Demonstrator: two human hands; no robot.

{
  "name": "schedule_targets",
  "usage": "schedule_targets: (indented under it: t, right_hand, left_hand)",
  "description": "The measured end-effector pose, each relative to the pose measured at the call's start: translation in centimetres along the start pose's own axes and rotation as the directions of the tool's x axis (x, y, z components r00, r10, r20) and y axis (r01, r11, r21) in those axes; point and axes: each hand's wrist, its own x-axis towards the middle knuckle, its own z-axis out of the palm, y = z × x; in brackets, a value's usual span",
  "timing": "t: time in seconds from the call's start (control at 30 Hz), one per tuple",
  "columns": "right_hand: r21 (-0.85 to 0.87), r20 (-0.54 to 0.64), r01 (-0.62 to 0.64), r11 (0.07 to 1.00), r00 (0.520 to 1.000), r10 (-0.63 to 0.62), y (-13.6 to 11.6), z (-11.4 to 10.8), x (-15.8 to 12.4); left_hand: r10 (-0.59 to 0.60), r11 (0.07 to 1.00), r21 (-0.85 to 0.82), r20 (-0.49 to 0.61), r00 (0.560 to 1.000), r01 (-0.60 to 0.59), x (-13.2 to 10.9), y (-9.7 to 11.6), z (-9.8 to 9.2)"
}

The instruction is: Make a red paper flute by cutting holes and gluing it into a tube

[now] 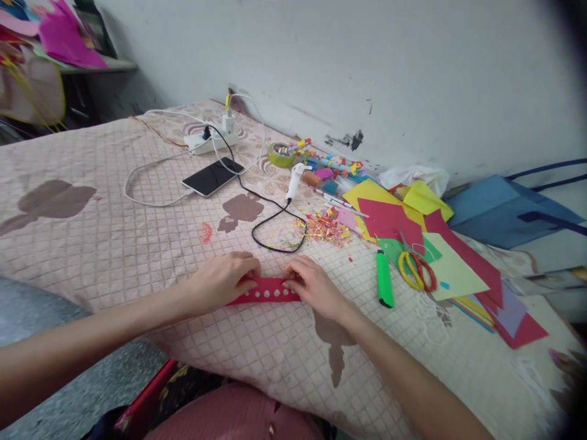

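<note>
A red strip (270, 289) with a row of white round spots lies across the quilted cloth near the front of the bed-like surface. My left hand (229, 278) pinches its left end, fingertips pressed on the paper-like strip. At the right end, my right hand (314, 284) grips it between thumb and fingers. Behind the hands is a black cable loop (279, 249) leading to a white glue gun (296, 181). Small colourful paper scraps (328, 226) lie beyond my right hand. A green marker-like object (384, 279) rests to the right.
Yellow and red scissors (416, 269) lie among coloured paper sheets (454, 266) at the right. A phone (212, 176), a power strip (211, 143) and white cables are at the back left. Green tape (281, 155) stands near the wall, beside decorated sticks. A blue bag (509, 208) is far right.
</note>
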Motion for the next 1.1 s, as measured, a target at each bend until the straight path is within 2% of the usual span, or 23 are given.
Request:
schedule_targets:
  t: [0.13,0.33,0.57,0.77,0.83,0.97,1.1]
  right_hand:
    - [-0.049,-0.034,0.085,0.995,0.996,-0.087,0.1,0.4,-0.7]
    - [-0.202,-0.088,0.213,0.956,0.968,-0.234,0.3,1.0,-1.6]
    - [-0.333,-0.046,0.367,0.869,0.914,-0.404,0.9,1.3,-2.0]
    - [-0.320,-0.015,0.442,0.838,0.882,-0.470,0.9,1.0,-2.2]
    - [-0.288,-0.020,0.440,0.851,0.885,-0.465,1.0,0.9,-2.3]
    - [-0.189,-0.090,0.372,0.909,0.915,-0.393,1.4,1.0,-2.2]
    - [-0.094,-0.150,0.333,0.938,0.927,-0.344,1.2,0.8,-1.4]
  left_hand:
    - [0.037,0.999,0.016,-0.032,0.999,-0.037,-0.7,-0.4,0.4]
    - [0.185,0.981,0.082,-0.093,0.978,-0.178,-1.6,-0.5,1.1]
    - [0.347,0.934,0.128,-0.097,0.933,-0.334,-2.6,-1.0,1.0]
    - [0.431,0.898,0.138,-0.081,0.899,-0.418,-3.8,-2.5,0.4]
    - [0.407,0.912,0.079,-0.068,0.911,-0.402,-4.0,-2.9,0.4]
    - [0.218,0.964,-0.133,-0.106,0.970,-0.231,-3.7,-3.1,0.6]
    - [0.146,0.962,-0.221,-0.089,0.985,-0.163,-2.1,-2.1,0.0]
